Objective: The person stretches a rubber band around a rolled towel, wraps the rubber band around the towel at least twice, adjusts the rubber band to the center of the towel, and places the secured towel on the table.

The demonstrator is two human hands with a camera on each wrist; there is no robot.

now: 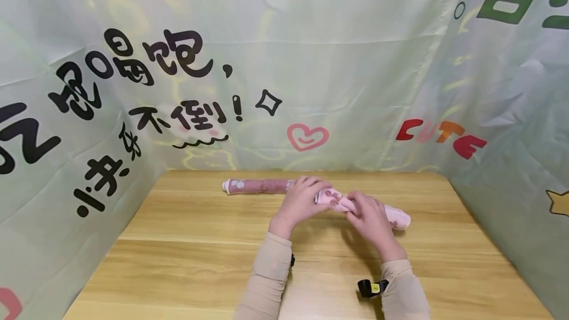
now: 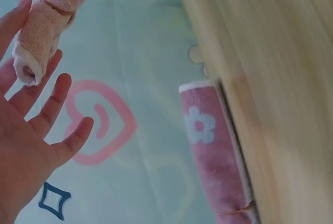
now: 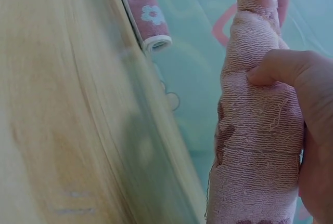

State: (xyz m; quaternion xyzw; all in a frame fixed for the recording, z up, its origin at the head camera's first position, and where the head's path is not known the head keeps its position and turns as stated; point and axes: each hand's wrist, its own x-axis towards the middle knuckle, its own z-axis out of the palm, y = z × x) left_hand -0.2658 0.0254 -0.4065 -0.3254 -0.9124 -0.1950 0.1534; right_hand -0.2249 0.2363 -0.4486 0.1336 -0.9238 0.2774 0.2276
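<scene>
Holding a pale pink towel (image 3: 257, 146), rolled into a soft tube, to the right of the mauve roll (image 1: 266, 186) and nearer.
Gripping ribbed, looped pile in the right hand (image 1: 371, 219), with the thumb laid across; setting straight, wide-spread fingers of the left hand (image 1: 302, 201) about the tube's hollow end. Narrowing to a waist between the hands, printed with darker blotches. Seen beneath the mauve roll, a smooth wood-grain table (image 1: 186, 231); seen behind the roll, thin, creased, pale green cloth (image 1: 355, 78).
</scene>
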